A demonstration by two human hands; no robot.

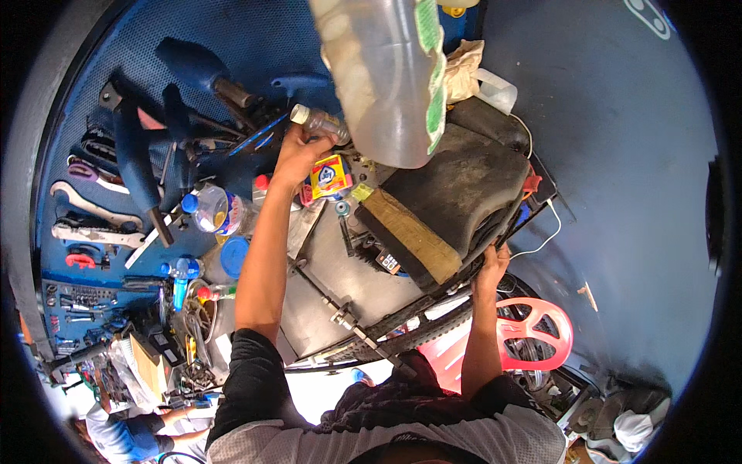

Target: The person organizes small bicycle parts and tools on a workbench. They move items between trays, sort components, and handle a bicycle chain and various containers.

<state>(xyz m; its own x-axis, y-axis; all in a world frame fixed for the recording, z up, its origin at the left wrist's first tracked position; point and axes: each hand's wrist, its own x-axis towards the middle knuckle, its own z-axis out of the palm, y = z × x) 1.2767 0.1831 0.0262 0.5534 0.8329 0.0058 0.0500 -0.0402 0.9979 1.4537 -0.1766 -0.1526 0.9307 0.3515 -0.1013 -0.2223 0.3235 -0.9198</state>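
Observation:
My left hand (297, 158) reaches up over the cluttered workbench, its fingers closed around a small clear bottle (328, 126) with a pale cap. Just below that hand lies a yellow and red packet (331, 176). Further right, my right hand (492, 267) is closed at the edge of a worn black bag (464, 178) with a tan strip. A bicycle tyre (440, 329) curves close by that hand; what its fingers grip is hidden. A large clear plastic bottle (394, 77) hangs in the foreground at the top and covers part of the bench.
Tools with blue handles (139, 155) hang on the blue board at left. Plastic bottles, including one with a blue cap (220, 210), crowd the bench. A red plastic stool (533, 332) stands at lower right beside a blue wall (626, 193). Another person (127, 437) is at lower left.

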